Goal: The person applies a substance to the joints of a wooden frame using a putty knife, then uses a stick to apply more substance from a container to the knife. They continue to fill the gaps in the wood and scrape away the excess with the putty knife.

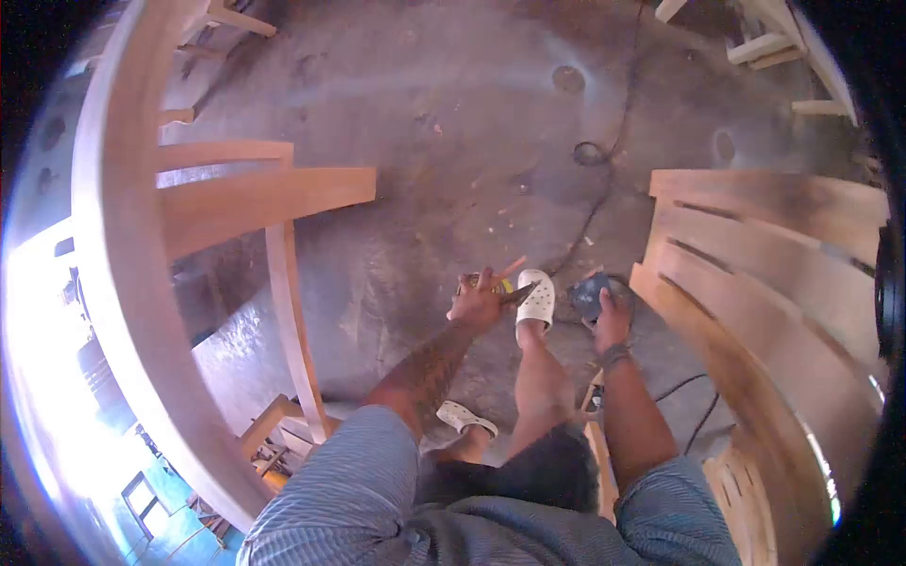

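My left hand (477, 302) is closed around a small bundle in front of my body. Out of it stick a thin orange-brown wooden strip (512, 268) and a dark pointed piece (520, 293), with a bit of yellow between them whose kind I cannot make out. My right hand (612, 323) grips a dark block-shaped tool (589, 294) that looks like a palm sander; its underside is hidden. Between the two hands, lower down, is my foot in a white clog (536, 300).
A slatted wooden bench (746, 236) stands close on my right. Pale wooden frame pieces (274, 203) rise on my left. A black cord (604, 193) snakes over the stained concrete floor (425, 123). More wooden furniture (764, 47) sits at the far right.
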Action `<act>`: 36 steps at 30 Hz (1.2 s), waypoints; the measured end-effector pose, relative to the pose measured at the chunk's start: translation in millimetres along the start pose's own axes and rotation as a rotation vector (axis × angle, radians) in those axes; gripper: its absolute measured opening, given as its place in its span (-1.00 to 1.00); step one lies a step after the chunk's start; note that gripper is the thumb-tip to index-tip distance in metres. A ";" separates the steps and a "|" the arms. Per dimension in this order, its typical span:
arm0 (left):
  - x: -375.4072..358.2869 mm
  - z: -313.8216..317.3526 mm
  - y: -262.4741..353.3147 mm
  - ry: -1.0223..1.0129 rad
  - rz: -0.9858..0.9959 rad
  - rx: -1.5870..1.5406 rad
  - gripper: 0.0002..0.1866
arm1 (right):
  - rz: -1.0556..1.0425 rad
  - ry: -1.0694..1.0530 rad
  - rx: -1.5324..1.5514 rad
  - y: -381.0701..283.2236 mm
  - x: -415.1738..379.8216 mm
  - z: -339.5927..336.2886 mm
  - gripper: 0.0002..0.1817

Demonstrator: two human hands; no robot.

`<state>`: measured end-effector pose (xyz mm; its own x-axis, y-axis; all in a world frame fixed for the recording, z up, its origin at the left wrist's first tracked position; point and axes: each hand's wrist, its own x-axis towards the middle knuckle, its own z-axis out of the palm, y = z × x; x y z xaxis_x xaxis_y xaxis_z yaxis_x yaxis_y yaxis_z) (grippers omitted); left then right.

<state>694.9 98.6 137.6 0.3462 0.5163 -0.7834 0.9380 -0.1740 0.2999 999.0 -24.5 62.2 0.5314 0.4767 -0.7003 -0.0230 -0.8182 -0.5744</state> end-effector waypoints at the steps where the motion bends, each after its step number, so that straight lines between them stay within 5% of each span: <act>1: -14.7 -17.7 17.3 0.034 -0.004 -0.019 -0.38 | -0.109 0.107 -0.129 5.3 1.9 -12.6 -0.44; 6: -97.0 -136.8 108.8 0.184 -0.025 -0.024 -0.50 | 0.047 0.025 -0.038 -41.2 -43.4 -86.0 -0.40; 9: -123.8 -188.0 136.6 0.313 0.165 0.185 -0.54 | 0.110 -0.023 -0.063 -117.6 -93.9 -95.6 -0.39; 12: -189.3 -300.5 187.6 0.310 0.127 0.059 -0.59 | -0.087 -0.093 -0.472 -205.1 -140.2 -115.8 -0.40; 14: -230.4 -377.2 212.2 0.325 0.147 0.056 -0.60 | -0.299 -0.224 -0.680 -216.5 -100.9 -110.9 -0.40; 17: -285.2 -467.8 229.4 0.471 0.207 0.128 -0.64 | -0.426 -0.292 -0.526 -313.1 -95.6 -107.9 -0.40; 21: -328.8 -561.6 229.7 0.632 0.254 0.163 -0.64 | -0.530 -0.150 -0.895 -453.3 -51.5 -101.3 -0.44; 22: -336.2 -583.7 227.7 0.642 0.257 0.173 -0.64 | -0.461 -0.157 -0.762 -543.0 -119.7 -113.9 -0.46; 25: -357.3 -651.5 199.1 0.749 0.248 0.185 -0.63 | -0.833 -0.135 -0.789 -627.6 -74.8 -120.7 -0.48; 28: -369.8 -718.0 166.9 0.720 0.192 0.120 -0.59 | -0.809 -0.198 -0.735 -720.3 -77.7 -145.2 -0.54; 34: -346.2 -815.4 69.0 0.732 -0.074 0.037 -0.46 | -0.917 -0.060 -0.796 -758.6 2.2 -191.1 -0.58; 36: -331.2 -837.1 25.3 0.750 -0.205 0.031 -0.41 | -0.809 -0.162 -0.883 -772.9 9.4 -204.3 -0.57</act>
<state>588.5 625.2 860.4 0.0714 0.9681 -0.2401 0.9858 -0.0318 0.1647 1194.8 546.7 586.2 0.0113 0.9355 -0.3532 0.8872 -0.1724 -0.4281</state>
